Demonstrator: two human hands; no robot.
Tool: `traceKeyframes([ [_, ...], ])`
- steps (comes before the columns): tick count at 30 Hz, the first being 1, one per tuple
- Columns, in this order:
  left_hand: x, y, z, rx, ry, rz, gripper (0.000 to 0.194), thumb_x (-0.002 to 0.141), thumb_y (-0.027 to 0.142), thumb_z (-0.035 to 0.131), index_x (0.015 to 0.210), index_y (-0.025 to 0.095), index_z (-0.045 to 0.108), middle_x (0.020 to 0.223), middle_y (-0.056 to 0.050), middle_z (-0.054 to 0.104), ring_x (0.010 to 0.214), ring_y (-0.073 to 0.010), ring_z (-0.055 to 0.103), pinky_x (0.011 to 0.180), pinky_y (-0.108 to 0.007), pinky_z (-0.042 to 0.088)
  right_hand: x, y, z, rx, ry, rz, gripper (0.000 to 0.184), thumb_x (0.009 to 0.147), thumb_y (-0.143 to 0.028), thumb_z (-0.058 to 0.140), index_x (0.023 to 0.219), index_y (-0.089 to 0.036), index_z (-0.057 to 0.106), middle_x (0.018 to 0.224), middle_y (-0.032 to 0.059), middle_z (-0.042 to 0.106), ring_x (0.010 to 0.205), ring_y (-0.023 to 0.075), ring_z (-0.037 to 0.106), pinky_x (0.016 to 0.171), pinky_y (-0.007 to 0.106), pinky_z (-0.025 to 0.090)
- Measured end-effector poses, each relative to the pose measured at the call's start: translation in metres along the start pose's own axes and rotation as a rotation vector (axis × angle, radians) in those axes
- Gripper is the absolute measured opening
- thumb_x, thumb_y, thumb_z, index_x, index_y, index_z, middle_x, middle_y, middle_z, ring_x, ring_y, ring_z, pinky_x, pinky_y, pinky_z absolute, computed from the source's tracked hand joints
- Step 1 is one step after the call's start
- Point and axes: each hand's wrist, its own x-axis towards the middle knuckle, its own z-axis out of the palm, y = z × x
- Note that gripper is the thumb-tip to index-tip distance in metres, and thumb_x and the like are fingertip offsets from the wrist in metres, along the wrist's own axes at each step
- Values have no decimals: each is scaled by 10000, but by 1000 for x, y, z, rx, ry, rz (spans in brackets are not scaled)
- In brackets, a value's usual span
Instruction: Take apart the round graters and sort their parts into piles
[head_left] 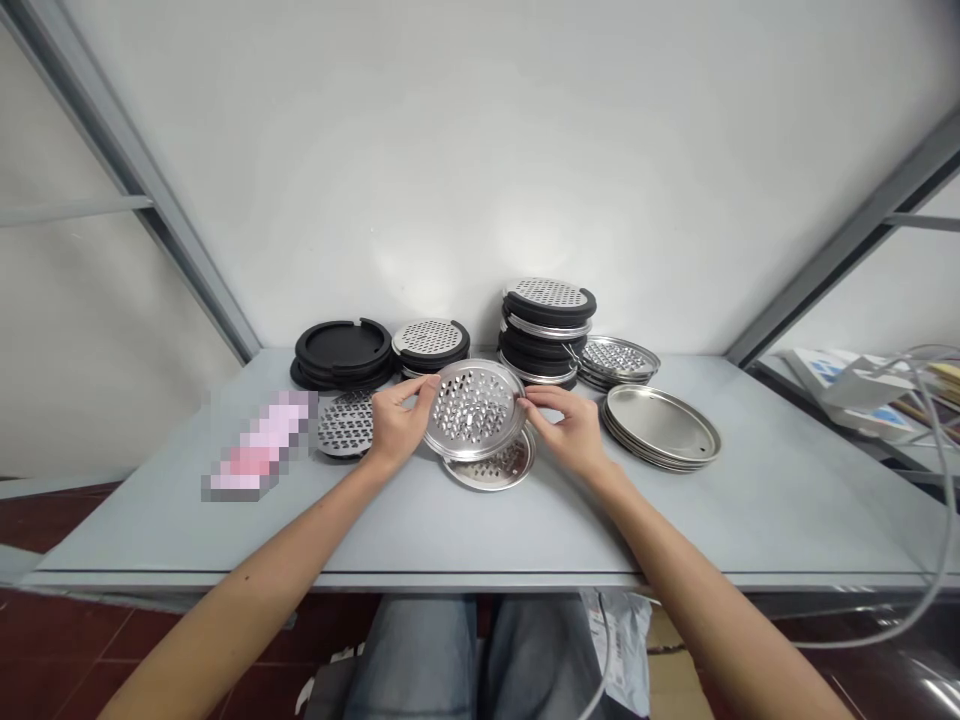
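Note:
Between my two hands I hold up a round metal grater plate, tilted toward me, its face full of raised holes. My left hand pinches its left rim between thumb and fingers. On the opposite rim, my right hand grips with thumb and fingertips. Partly hidden below it, a second metal grater disc lies on the table. Just behind my left hand is a dark perforated disc. To the right of my right hand sits a stack of plain metal lids.
Along the wall stand black round trays, a black-rimmed grater, a tall stack of black-rimmed graters and more metal grater discs. A blurred pink item lies on the grey table at left. A white cable hangs at right.

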Motion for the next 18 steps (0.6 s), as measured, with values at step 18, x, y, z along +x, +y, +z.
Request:
traceKeyframes([
  [18, -16, -3, 0, 363, -929, 229, 610, 886, 507, 537, 1414, 221, 434, 1549, -129, 262, 1449, -327, 145, 1143, -574, 187, 43, 76, -125, 359, 1234, 689, 181, 841, -157, 520, 776, -219, 364, 998, 56, 569, 802, 69, 639, 677, 134, 550],
])
